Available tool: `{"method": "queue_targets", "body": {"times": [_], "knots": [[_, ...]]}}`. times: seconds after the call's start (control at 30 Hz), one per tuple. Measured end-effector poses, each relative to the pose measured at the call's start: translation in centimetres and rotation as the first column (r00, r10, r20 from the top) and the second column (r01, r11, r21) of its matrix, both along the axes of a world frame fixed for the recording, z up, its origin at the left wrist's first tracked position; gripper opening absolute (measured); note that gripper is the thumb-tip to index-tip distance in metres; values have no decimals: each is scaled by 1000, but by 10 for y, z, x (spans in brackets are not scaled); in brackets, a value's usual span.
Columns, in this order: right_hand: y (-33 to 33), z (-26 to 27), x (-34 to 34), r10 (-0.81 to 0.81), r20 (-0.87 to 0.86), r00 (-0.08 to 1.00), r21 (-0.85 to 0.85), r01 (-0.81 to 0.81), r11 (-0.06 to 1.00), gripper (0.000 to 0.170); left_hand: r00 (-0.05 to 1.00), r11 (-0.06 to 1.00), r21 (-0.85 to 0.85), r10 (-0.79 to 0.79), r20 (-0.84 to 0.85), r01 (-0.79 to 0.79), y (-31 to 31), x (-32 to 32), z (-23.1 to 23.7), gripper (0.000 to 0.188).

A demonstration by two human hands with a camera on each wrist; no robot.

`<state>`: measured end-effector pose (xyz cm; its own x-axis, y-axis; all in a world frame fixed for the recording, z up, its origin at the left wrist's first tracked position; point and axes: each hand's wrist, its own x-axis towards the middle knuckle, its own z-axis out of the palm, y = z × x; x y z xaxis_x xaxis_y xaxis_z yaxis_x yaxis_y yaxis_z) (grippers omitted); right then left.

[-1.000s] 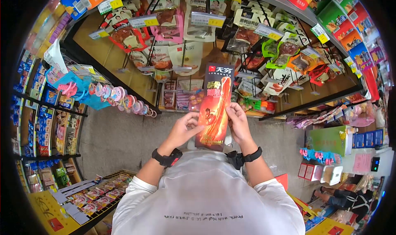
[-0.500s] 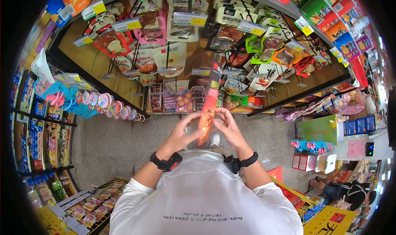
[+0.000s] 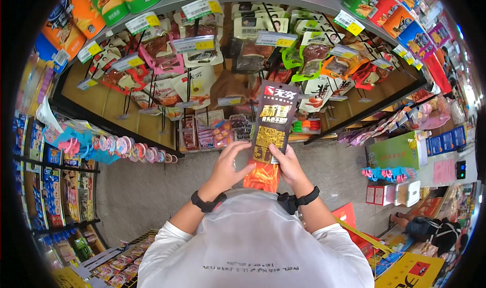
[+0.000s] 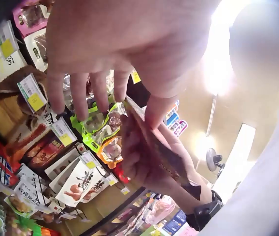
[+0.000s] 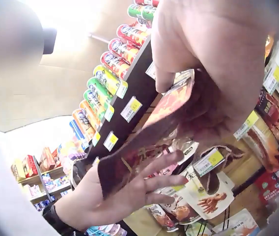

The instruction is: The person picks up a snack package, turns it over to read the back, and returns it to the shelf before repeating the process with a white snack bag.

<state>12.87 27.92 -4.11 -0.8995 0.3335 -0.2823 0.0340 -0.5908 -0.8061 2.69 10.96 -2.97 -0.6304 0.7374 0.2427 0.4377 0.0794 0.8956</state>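
A tall, narrow snack packet (image 3: 273, 115) stands tilted before the chest in the head view. Its text side, dark with a yellow-print panel and an orange-red lower part, faces up. My right hand (image 3: 292, 170) pinches its right edge, thumb over the face and fingers behind. At the lower left edge, my left hand (image 3: 226, 167) touches the packet with its thumb. The left wrist view shows that hand's fingers (image 4: 99, 88) straight and spread beside the packet (image 4: 166, 155). In the right wrist view the packet (image 5: 129, 157) appears nearly edge-on, partly covering the left hand (image 5: 111, 199).
Ahead, a rack holds hanging snack pouches (image 3: 314, 60) on hooks with price tags (image 3: 276, 38). Canisters (image 3: 372, 4) line the shelf above. Colourful hanging rings (image 3: 124, 145) jut out at left. A person (image 3: 435, 232) is at the far right. Grey floor (image 3: 147, 187) lies below.
The packet was turned over: its picture side showed first, then its narrow edge, and now its text side. The right thumb has moved onto its face. The head view has shifted slightly.
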Motion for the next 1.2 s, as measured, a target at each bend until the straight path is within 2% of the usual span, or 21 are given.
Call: {"method": "queue_targets", "body": {"times": [0.07,0.13,0.17,0.2,0.27,0.37,0.4,0.43,0.47,0.53,0.6,0.67,0.77,0.8,0.87,0.93,1.0,1.07,1.1,1.17,1.2], "knots": [[6,3,-2,6,3,1000,5,-6,1000,35,1000,999,-43,25,18,-24,1,-3,-4,38],[11,6,-2,-1,-30,1000,8,1,1000,38,969,954,-209,-185,164,217,0,-6,-4,39],[13,5,-2,3,-23,1000,4,-3,1000,38,931,924,-204,-273,241,324,-1,-6,-1,37],[15,6,-3,-4,-15,1000,25,4,1000,39,932,925,-206,-269,245,321,1,-4,-1,37],[20,7,-3,-9,-9,1000,42,9,999,40,833,875,-173,-345,433,452,4,-1,-2,34],[26,10,4,116,18,993,155,-118,981,42,889,885,-233,-317,330,402,6,0,-11,31],[27,11,5,198,-24,980,243,-186,952,42,888,884,-235,-316,333,403,7,1,-9,31],[29,12,6,283,-60,957,335,-248,909,41,905,919,-194,-270,330,345,8,0,-4,29],[32,11,7,285,-62,957,336,-249,908,41,919,948,-150,-221,326,282,9,-2,-1,28],[40,9,9,430,-5,903,496,-371,785,38,934,958,-134,-207,289,254,11,-6,1,26],[42,12,12,395,8,919,514,-343,787,35,933,961,-172,-152,325,216,11,-9,1,25],[49,13,15,475,115,872,471,-469,747,33,942,961,-180,-147,301,208,13,-9,1,25],[56,22,18,493,191,849,440,-523,730,29,959,963,-181,-155,236,200,17,-6,1,24],[58,19,19,491,190,850,441,-521,731,29,967,965,-175,-162,195,197,19,-5,1,24],[61,8,21,456,89,886,612,-409,676,32,959,964,-171,-160,233,202,22,-3,6,25],[65,8,21,457,77,886,612,-404,680,32,950,964,-166,-156,272,206,24,-3,7,27],[69,11,21,456,66,887,614,-396,683,32,926,956,-86,-246,285,280,29,-6,7,31],[74,20,22,513,208,833,509,-540,671,31,914,941,-107,-277,297,320,31,-10,12,33],[75,18,23,510,210,834,509,-538,671,31,901,926,-128,-303,311,355,32,-11,14,35],[72,10,25,456,74,887,636,-394,664,34,909,933,-113,-298,290,342,34,-10,13,35],[72,8,25,456,75,887,636,-395,663,34,919,940,-99,-291,267,326,35,-10,12,34]]}}
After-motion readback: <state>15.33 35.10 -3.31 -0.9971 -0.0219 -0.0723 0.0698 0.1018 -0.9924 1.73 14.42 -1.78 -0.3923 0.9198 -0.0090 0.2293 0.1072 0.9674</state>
